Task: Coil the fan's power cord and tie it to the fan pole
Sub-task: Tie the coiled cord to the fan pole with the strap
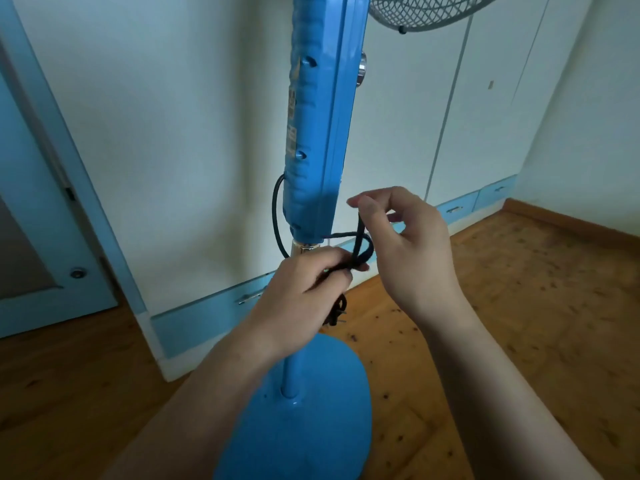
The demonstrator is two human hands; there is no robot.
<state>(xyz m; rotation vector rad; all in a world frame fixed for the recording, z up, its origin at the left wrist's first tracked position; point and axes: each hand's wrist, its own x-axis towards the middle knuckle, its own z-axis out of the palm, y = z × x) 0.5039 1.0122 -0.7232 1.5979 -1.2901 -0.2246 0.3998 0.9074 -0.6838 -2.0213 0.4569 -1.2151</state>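
A blue standing fan rises in front of me, with a wide blue column (318,126) above a thin pole (290,375) on a round blue base (301,420). The black power cord (277,220) leaves the column's lower left and loops around the pole just below the column. My left hand (298,303) grips the bundled cord beside the pole, with the plug (337,311) hanging under it. My right hand (405,240) pinches a strand of the cord between thumb and forefinger, pulling it up through a loop (363,247).
The fan's wire grille (426,12) shows at the top. White cupboard doors (173,133) with blue drawers (214,317) stand behind the fan. A blue-framed door (41,202) is at the left. Wooden floor (536,323) spreads to the right.
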